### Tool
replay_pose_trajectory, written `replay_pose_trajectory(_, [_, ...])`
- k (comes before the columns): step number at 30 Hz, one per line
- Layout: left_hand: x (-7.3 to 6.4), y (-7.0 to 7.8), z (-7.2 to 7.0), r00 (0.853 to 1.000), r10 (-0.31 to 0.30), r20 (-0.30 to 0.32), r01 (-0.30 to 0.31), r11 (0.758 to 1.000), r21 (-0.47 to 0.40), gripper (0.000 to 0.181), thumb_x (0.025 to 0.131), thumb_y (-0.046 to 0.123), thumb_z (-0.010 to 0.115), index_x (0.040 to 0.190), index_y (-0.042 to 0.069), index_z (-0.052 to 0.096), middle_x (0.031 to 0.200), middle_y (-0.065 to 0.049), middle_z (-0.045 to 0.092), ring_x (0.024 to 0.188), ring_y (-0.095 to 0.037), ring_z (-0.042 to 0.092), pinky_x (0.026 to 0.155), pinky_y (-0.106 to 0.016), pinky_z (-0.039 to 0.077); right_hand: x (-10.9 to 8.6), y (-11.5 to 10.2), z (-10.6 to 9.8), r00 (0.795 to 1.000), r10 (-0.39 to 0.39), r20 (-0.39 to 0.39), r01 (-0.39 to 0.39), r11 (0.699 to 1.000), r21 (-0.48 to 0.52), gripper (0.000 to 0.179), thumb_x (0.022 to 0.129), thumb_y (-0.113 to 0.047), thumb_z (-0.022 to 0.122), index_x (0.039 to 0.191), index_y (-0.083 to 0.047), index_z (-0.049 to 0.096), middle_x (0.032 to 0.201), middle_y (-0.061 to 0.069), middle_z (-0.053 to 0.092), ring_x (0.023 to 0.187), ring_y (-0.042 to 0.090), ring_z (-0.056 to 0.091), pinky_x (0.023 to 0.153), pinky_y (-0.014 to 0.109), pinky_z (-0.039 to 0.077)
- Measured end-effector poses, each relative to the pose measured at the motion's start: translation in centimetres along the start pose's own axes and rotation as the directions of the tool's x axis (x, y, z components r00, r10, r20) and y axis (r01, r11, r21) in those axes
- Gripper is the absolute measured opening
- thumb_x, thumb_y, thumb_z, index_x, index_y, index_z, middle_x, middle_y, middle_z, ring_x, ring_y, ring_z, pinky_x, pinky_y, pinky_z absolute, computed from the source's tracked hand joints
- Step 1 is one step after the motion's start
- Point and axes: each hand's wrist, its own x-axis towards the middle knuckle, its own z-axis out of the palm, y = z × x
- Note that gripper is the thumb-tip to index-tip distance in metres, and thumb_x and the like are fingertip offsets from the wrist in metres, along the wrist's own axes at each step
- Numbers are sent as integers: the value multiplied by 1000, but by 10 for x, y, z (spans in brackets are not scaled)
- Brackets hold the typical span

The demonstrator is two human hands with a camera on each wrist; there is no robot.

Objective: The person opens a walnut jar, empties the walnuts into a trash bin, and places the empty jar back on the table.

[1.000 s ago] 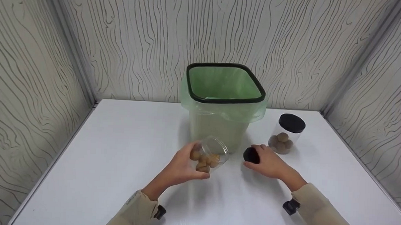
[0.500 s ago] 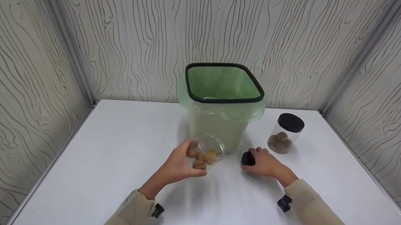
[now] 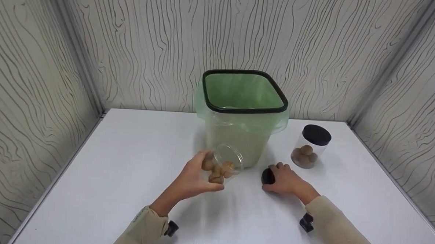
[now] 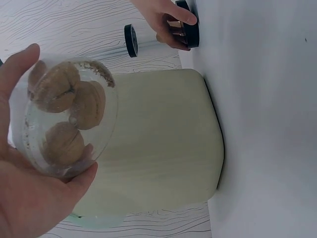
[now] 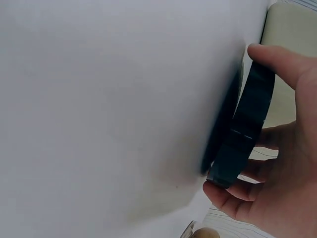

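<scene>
Apparently in hand: handling a loose black lid [image 5: 246,124] down at the white table [image 3: 128,151].
Right hand [image 3: 285,180]: fingers pinching that lid's edge, contact with the table unclear.
Left hand [image 3: 193,177]: thumb and fingers curled round the tilted open jar [image 3: 223,165], walnuts [image 4: 64,144] inside, left of the lid; next move probably calls for a steady grip against spilling.
Capped jar [image 3: 311,146]: farther right, upright.
Bin [image 3: 237,137]: far, just beyond the open jar.

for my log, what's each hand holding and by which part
Left hand: open walnut jar, by its sides. Right hand: black lid, by its rim.
</scene>
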Motion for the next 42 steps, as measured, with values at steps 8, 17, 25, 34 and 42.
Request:
replay_pose_trajectory(8, [0, 3, -1, 1000, 12, 2, -12, 1000, -15, 93, 66, 35, 86, 140, 10, 36, 129, 1, 49, 116, -13, 47, 97, -39, 41, 0, -1, 2, 998, 60, 32, -60, 998, -9, 91, 74, -57, 71, 132, 8, 44, 124, 25, 47, 111, 38, 44, 91, 51, 42])
replay_pose_trajectory(17, [1, 8, -4, 1000, -3, -1, 3, 1000, -4, 92, 66, 38, 85, 140, 12, 36, 130, 1, 49, 116, -13, 47, 97, -40, 41, -1, -1, 4, 997, 66, 31, -65, 998, -27, 94, 73, -58, 71, 132, 9, 43, 124, 27, 46, 110, 40, 44, 90, 53, 42])
replay_pose_trajectory(25, [3, 10, -10, 998, 46, -33, -47, 999, -23, 90, 65, 34, 86, 139, 11, 38, 126, 3, 52, 113, -11, 48, 96, -40, 40, -3, 1, 5, 998, 24, -49, -26, 999, -42, 92, 82, -64, 56, 134, 11, 42, 127, 31, 45, 113, 45, 44, 92, 55, 39])
replay_pose_trajectory(34, [3, 16, -22, 995, 63, -78, -65, 998, -21, 88, 66, 35, 86, 137, 13, 40, 129, 4, 50, 118, -11, 46, 98, -42, 40, -10, -10, -31, 954, 16, -300, 34, 986, 162, 68, 98, -44, 43, 134, 13, 39, 131, 31, 42, 124, 43, 39, 102, 53, 31])
replay_pose_trajectory(42, [3, 22, -31, 992, 53, -116, -55, 998, -7, 89, 67, 30, 86, 140, 11, 38, 132, 1, 49, 118, -15, 47, 96, -43, 42, -12, -19, -67, 864, 37, -502, 111, 959, 260, 47, 99, -21, 43, 134, 10, 39, 130, 28, 43, 121, 40, 42, 99, 53, 32])
